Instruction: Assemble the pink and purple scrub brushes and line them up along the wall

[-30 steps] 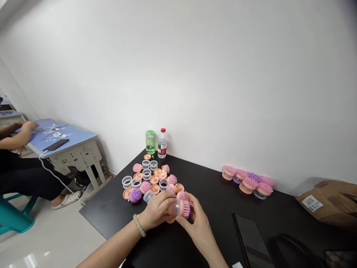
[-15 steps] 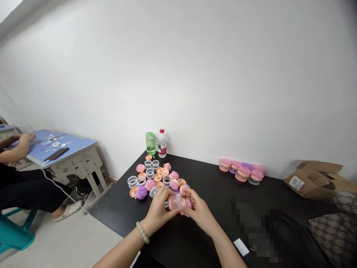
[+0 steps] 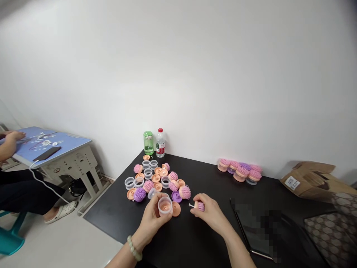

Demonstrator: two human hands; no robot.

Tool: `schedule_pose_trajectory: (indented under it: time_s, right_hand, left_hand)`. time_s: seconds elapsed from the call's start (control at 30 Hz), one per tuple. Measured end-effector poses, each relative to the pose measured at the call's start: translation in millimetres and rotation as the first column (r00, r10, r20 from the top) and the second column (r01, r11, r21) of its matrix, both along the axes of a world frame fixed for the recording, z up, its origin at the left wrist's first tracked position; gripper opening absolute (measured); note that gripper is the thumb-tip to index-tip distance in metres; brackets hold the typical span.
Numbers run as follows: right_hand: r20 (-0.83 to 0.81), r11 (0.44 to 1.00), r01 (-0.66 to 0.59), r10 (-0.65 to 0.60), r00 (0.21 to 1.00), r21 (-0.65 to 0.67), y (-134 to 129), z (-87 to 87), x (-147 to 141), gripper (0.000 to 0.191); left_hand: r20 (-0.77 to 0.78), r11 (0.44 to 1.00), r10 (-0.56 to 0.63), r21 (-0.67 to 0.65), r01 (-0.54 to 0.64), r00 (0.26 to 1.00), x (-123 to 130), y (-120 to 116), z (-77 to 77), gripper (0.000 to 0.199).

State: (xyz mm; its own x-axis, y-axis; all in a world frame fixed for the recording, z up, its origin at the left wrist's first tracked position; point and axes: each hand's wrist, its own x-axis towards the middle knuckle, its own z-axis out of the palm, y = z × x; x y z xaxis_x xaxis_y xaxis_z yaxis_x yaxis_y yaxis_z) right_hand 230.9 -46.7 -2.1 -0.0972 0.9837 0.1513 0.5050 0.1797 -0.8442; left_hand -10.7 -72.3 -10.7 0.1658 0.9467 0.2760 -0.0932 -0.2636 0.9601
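Observation:
My left hand (image 3: pixel 154 214) is closed around a clear cup (image 3: pixel 165 205) with an orange base, its open top tilted towards me. In my right hand (image 3: pixel 208 210) is a pink bristle brush head (image 3: pixel 199 206), held sideways, with a thin white stem pointing left at the cup; a gap separates the two. An orange disc (image 3: pixel 176 209) lies just right of the cup. Beyond my hands spread several loose parts: clear rings (image 3: pixel 139 182), orange discs (image 3: pixel 157 187), a purple disc (image 3: pixel 176 196), pink brush heads (image 3: pixel 185 192) and a purple one (image 3: pixel 140 194).
Several brushes with bases (image 3: pixel 240 172) stand by the wall. A green bottle (image 3: pixel 148 143) and a red-capped bottle (image 3: pixel 160 143) are at the back corner. On the right lie a tablet-like dark object (image 3: pixel 245 223) and a paper bag (image 3: pixel 309 182). A co-worker's hand (image 3: pixel 15 136) is over a blue desk (image 3: pixel 72 139).
My hands were together around the clear cup; now they are apart. The right hand has moved right with a pink brush head, and the cup's open top now faces me.

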Motion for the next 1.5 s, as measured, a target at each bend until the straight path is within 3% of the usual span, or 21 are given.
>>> schedule_pose_trajectory:
  time_s: [0.1,0.23,0.3,0.4,0.53,0.7,0.87,0.97,1.13,1.27,1.4,1.5]
  right_hand:
    - [0.061,0.999,-0.032,0.032,0.998,0.008,-0.2,-3.7,-9.5,0.023]
    - [0.148,0.995,-0.022,0.007,0.989,0.097,0.1,-2.8,-14.6,0.035]
    - [0.112,0.980,0.009,-0.032,0.993,0.200,-1.0,-1.7,-13.6,0.029]
    - [0.005,0.949,-0.050,0.050,0.999,0.311,-6.1,-1.0,-15.1,0.034]
    - [-0.061,0.956,-0.107,0.128,0.990,0.274,-13.2,-1.3,-24.5,0.037]
    - [-0.120,0.989,-0.081,0.096,0.988,0.124,-12.7,-1.0,-31.8,0.031]
    - [-0.134,0.978,-0.107,0.132,0.982,0.180,-14.6,2.4,-33.7,0.033]
    - [-0.096,0.963,-0.133,0.159,0.983,0.233,-17.7,2.4,-33.8,0.034]
    - [-0.146,0.971,-0.144,0.173,0.974,0.193,-17.4,-2.1,-34.4,0.067]
    - [-0.127,0.960,-0.178,0.209,0.970,0.218,-16.7,2.0,-36.1,0.035]
    - [-0.041,0.928,-0.139,0.163,0.986,0.345,-17.9,7.0,-31.3,0.043]
    - [-0.062,0.903,-0.065,0.100,0.993,0.424,-15.9,9.3,-20.6,0.041]
  left_hand:
    - [0.208,0.979,-0.103,-0.153,0.136,0.973,3.3,1.4,6.0,0.042]
    - [0.345,0.951,-0.141,-0.214,0.224,0.928,8.5,15.1,13.2,0.044]
    - [0.364,0.941,-0.169,-0.217,0.260,0.916,11.3,23.4,13.5,0.048]
    - [0.355,0.932,-0.219,-0.199,0.303,0.909,17.2,33.9,10.5,0.051]
    - [0.298,0.941,-0.283,-0.097,0.324,0.912,25.3,43.8,2.4,0.058]
    - [0.180,0.964,-0.248,-0.054,0.261,0.952,26.4,47.5,-11.3,0.062]
    - [-0.008,0.994,-0.102,0.039,0.103,0.995,21.1,44.3,-19.9,0.052]
    - [0.046,0.992,-0.128,-0.009,0.128,0.991,20.3,43.0,-20.9,0.056]
    - [0.124,0.986,-0.153,-0.053,0.161,0.980,21.5,40.1,-15.5,0.060]
    - [0.099,0.989,-0.132,-0.053,0.138,0.986,21.1,37.7,-14.7,0.058]
    - [0.128,0.987,-0.122,-0.087,0.134,0.984,18.4,39.0,-20.9,0.054]
    - [0.163,0.990,-0.104,-0.074,0.117,0.981,14.2,40.4,-22.8,0.053]
